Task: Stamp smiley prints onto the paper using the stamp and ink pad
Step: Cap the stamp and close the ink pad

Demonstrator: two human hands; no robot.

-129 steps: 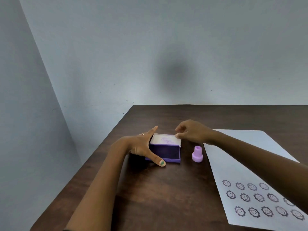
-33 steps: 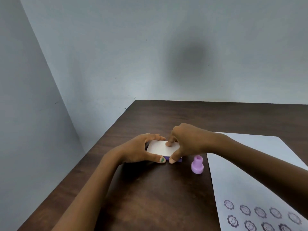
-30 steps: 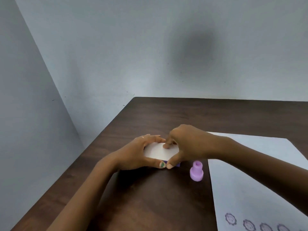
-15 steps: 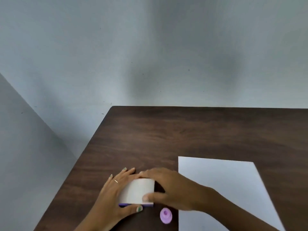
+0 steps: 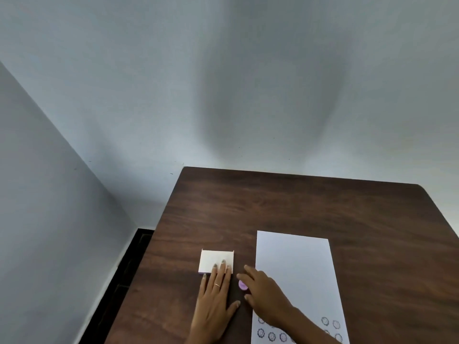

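The ink pad (image 5: pixel 216 259) lies on the table with its white lid down; only a thin purple strip of the base shows. My left hand (image 5: pixel 215 295) lies flat and open, fingertips resting on the near edge of the lid. The small purple stamp (image 5: pixel 242 285) stands just right of the pad, partly hidden under my right hand (image 5: pixel 267 291). That hand is spread over it with fingers apart; I cannot tell whether it touches the stamp. The white paper (image 5: pixel 294 266) lies to the right, with several smiley prints (image 5: pixel 272 335) along its near end.
The dark wooden table (image 5: pixel 285 202) stands in a corner, its far edge against a grey wall and its left edge next to a narrow gap of dark floor (image 5: pixel 124 274). My right forearm crosses the near part of the paper.
The lid went down on the ink pad. Both hands released their grip on it: the left now rests flat on the lid, the right moved over the stamp. The view tilted upward.
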